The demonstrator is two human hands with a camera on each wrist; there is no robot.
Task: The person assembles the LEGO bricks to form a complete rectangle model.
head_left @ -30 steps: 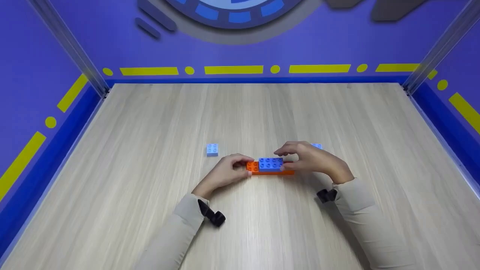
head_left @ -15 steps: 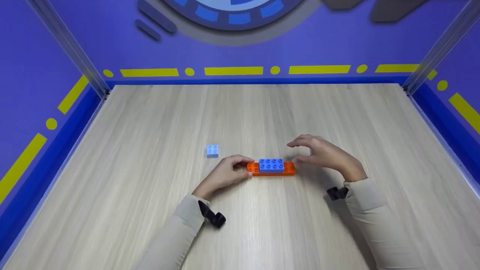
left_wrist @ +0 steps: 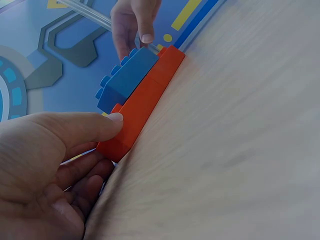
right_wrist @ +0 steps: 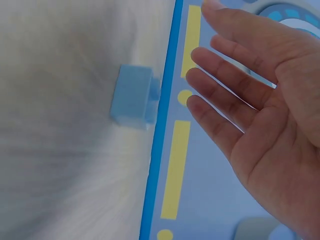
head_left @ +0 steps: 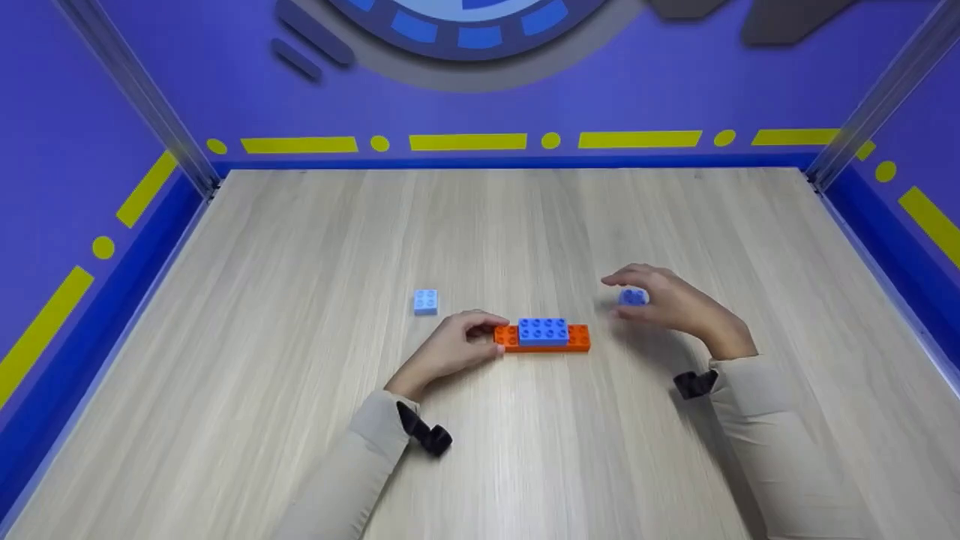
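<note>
A long orange toy brick base point(head_left: 579, 339) lies on the table with a blue eight-stud brick point(head_left: 543, 331) seated on its middle. My left hand point(head_left: 454, 343) pinches the base's left end between thumb and fingers; the left wrist view shows the thumb on the orange side point(left_wrist: 145, 107). Over to the right, my right hand point(head_left: 671, 304) hovers with spread fingers around a small light blue brick point(head_left: 632, 297). In the right wrist view this small brick point(right_wrist: 132, 95) stands apart from the open fingers, on the table.
Another small light blue four-stud brick point(head_left: 425, 302) sits behind and left of my left hand. The wooden tabletop point(head_left: 480, 225) is bounded by blue-purple panels point(head_left: 480, 112) at the back and sides.
My right hand has left the blue brick on the orange base and moved right to the small light blue brick. My left hand stays on the base's left end.
</note>
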